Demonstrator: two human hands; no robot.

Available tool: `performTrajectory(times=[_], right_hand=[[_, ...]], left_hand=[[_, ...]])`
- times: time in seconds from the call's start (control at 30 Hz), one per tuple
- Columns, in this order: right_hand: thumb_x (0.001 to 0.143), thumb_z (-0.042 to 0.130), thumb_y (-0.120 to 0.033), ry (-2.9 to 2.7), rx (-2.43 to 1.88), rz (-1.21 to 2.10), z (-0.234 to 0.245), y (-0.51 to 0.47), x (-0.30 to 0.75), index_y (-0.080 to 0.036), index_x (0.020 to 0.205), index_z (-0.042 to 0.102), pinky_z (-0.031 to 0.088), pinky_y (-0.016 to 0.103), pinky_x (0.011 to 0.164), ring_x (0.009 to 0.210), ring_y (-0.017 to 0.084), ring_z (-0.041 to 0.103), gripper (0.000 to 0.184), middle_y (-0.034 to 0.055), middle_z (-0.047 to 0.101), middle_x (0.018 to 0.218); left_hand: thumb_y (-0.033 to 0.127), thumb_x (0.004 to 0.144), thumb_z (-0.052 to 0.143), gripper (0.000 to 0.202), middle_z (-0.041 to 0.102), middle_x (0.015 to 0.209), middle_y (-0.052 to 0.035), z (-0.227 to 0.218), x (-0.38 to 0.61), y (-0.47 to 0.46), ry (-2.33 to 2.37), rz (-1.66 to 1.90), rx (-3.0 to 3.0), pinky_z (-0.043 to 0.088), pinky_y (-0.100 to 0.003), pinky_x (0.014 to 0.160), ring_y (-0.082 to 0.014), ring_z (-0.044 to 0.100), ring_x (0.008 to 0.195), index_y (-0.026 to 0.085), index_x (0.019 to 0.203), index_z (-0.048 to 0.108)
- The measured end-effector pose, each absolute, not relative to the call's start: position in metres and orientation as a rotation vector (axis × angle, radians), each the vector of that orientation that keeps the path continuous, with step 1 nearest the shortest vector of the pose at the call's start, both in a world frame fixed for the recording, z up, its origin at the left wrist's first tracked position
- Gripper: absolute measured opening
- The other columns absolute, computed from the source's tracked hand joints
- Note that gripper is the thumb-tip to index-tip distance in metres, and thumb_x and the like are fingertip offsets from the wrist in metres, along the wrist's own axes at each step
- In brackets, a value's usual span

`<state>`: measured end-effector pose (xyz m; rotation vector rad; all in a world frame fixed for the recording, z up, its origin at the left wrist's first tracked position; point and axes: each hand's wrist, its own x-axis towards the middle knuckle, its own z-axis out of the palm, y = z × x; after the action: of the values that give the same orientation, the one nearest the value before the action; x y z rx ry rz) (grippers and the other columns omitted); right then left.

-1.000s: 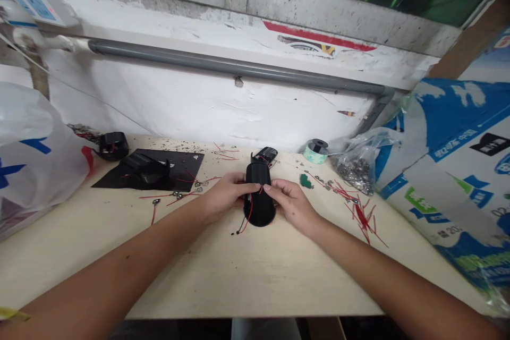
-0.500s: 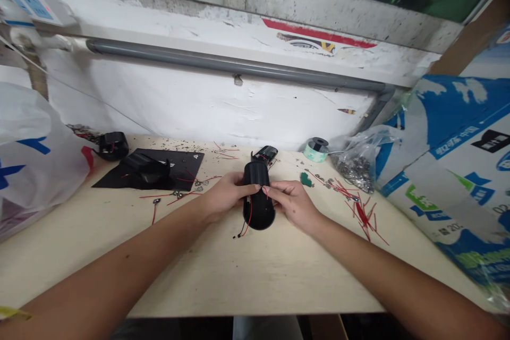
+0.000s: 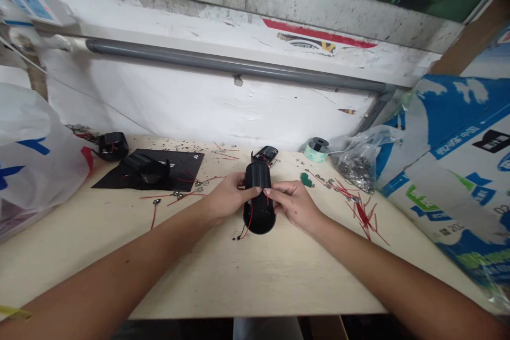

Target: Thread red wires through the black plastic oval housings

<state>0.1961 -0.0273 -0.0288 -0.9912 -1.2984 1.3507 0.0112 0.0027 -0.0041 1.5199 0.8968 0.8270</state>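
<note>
A black plastic housing (image 3: 258, 218) with a rounded near end is held between both hands above the pale table. My left hand (image 3: 232, 195) is closed on its left side, thumb laid across the middle. From the right, my right hand (image 3: 292, 201) grips the housing, its thumb and forefinger pinching at the middle by a short red wire (image 3: 266, 196). A longer red wire (image 3: 250, 218) and a black one hang over the housing's left edge. Just behind it lies another black plastic part (image 3: 266, 154).
At left, a black housing (image 3: 145, 168) lies on a black sheet (image 3: 183, 170), with another black part (image 3: 113, 146) behind. Red wires (image 3: 363, 218) and small metal pieces are scattered right. A tape roll (image 3: 316, 150), a bag of metal parts (image 3: 358, 162) and a blue-white carton (image 3: 458, 170) stand right.
The housing has shifted slightly toward me and to the right. Both hands keep nearly the same hold, thumbs still at its middle.
</note>
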Motion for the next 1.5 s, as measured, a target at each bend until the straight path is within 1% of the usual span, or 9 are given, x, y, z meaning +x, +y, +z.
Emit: performTrajectory(times=[0.13, 0.27, 0.5, 0.67, 0.73, 0.87, 1.0, 1.13, 1.5], right_hand=[[0.078, 0.079, -0.039, -1.31, -1.008, 1.342, -0.028, -0.0276, 0.1961, -0.014, 0.07, 0.075, 0.051, 0.018, 0.04, 0.048, 0.012, 0.063, 0.026, 0.0025, 0.067, 0.059], [0.074, 0.082, -0.039, -1.231, -0.996, 1.406, -0.0255, -0.0268, 0.1968, -0.013, 0.066, 0.071, 0.054, 0.022, 0.04, 0.045, 0.014, 0.063, 0.029, 0.003, 0.068, 0.057], [0.073, 0.081, -0.039, -1.203, -0.978, 1.562, -0.0212, -0.0248, 0.201, -0.011, 0.077, 0.072, 0.058, 0.029, 0.042, 0.049, 0.018, 0.066, 0.03, 0.0062, 0.071, 0.063], [0.071, 0.083, -0.037, -1.221, -0.981, 1.558, -0.0243, -0.0249, 0.2014, -0.013, 0.073, 0.071, 0.053, 0.023, 0.04, 0.046, 0.015, 0.064, 0.027, 0.0037, 0.069, 0.06], [0.07, 0.084, -0.035, -1.213, -0.991, 1.55, -0.0251, -0.0244, 0.2016, -0.014, 0.07, 0.07, 0.05, 0.02, 0.04, 0.046, 0.013, 0.063, 0.026, 0.003, 0.068, 0.059], [0.069, 0.084, -0.036, -1.213, -0.99, 1.545, -0.0254, -0.0233, 0.2025, -0.014, 0.068, 0.07, 0.048, 0.019, 0.039, 0.046, 0.013, 0.063, 0.026, 0.0029, 0.068, 0.058], [0.067, 0.086, -0.038, -1.208, -1.005, 1.535, -0.0245, -0.0245, 0.2018, -0.014, 0.066, 0.07, 0.05, 0.02, 0.039, 0.045, 0.014, 0.063, 0.029, 0.0037, 0.069, 0.058], [0.066, 0.086, -0.039, -1.212, -1.019, 1.528, -0.0241, -0.0255, 0.2005, -0.013, 0.065, 0.069, 0.051, 0.021, 0.039, 0.045, 0.014, 0.063, 0.03, 0.0039, 0.069, 0.058], [0.066, 0.086, -0.041, -1.225, -1.029, 1.488, -0.026, -0.0245, 0.1998, -0.014, 0.063, 0.067, 0.049, 0.021, 0.039, 0.044, 0.013, 0.062, 0.033, 0.0028, 0.067, 0.056]], left_hand=[[0.032, 0.075, 0.076, 0.028, 0.066, 0.076, -0.0037, -0.0038, 0.0111, 0.0019, 0.87, 0.814, 1.424, 0.044, -0.026, 0.064, -0.015, 0.06, 0.067, 0.012, 0.092, 0.067], [0.024, 0.071, 0.078, 0.023, 0.065, 0.073, -0.003, -0.0021, 0.0099, 0.0045, 0.758, 0.718, 1.156, 0.044, -0.024, 0.061, -0.0126, 0.059, 0.064, 0.011, 0.086, 0.067], [0.021, 0.072, 0.08, 0.02, 0.068, 0.076, -0.004, 0.0003, 0.006, 0.0093, 0.623, 0.644, 1.043, 0.046, -0.02, 0.06, -0.0098, 0.06, 0.065, 0.009, 0.086, 0.071], [0.025, 0.069, 0.083, 0.033, 0.072, 0.09, -0.0094, -0.0044, 0.0069, 0.0094, 0.634, 0.614, 1.098, 0.053, -0.029, 0.072, -0.018, 0.068, 0.079, 0.01, 0.096, 0.07], [0.027, 0.068, 0.084, 0.036, 0.071, 0.09, -0.0093, -0.0058, 0.0073, 0.0085, 0.65, 0.628, 1.126, 0.053, -0.03, 0.073, -0.0189, 0.069, 0.08, 0.01, 0.097, 0.07], [0.031, 0.065, 0.085, 0.039, 0.069, 0.082, -0.0069, -0.0051, 0.0081, 0.0058, 0.698, 0.643, 1.173, 0.049, -0.025, 0.062, -0.016, 0.067, 0.071, 0.01, 0.094, 0.07], [0.035, 0.063, 0.085, 0.038, 0.064, 0.071, -0.0027, -0.0036, 0.0087, 0.005, 0.757, 0.649, 1.216, 0.036, -0.021, 0.049, -0.0108, 0.057, 0.056, 0.011, 0.087, 0.068], [0.036, 0.062, 0.085, 0.038, 0.059, 0.065, 0.0, -0.0037, 0.0094, 0.0054, 0.772, 0.656, 1.239, 0.03, -0.021, 0.047, -0.0085, 0.051, 0.05, 0.011, 0.084, 0.068], [0.033, 0.063, 0.084, 0.035, 0.066, 0.074, -0.0046, -0.005, 0.011, 0.004, 0.732, 0.684, 1.192, 0.043, -0.023, 0.056, -0.0129, 0.062, 0.063, 0.01, 0.085, 0.07]])
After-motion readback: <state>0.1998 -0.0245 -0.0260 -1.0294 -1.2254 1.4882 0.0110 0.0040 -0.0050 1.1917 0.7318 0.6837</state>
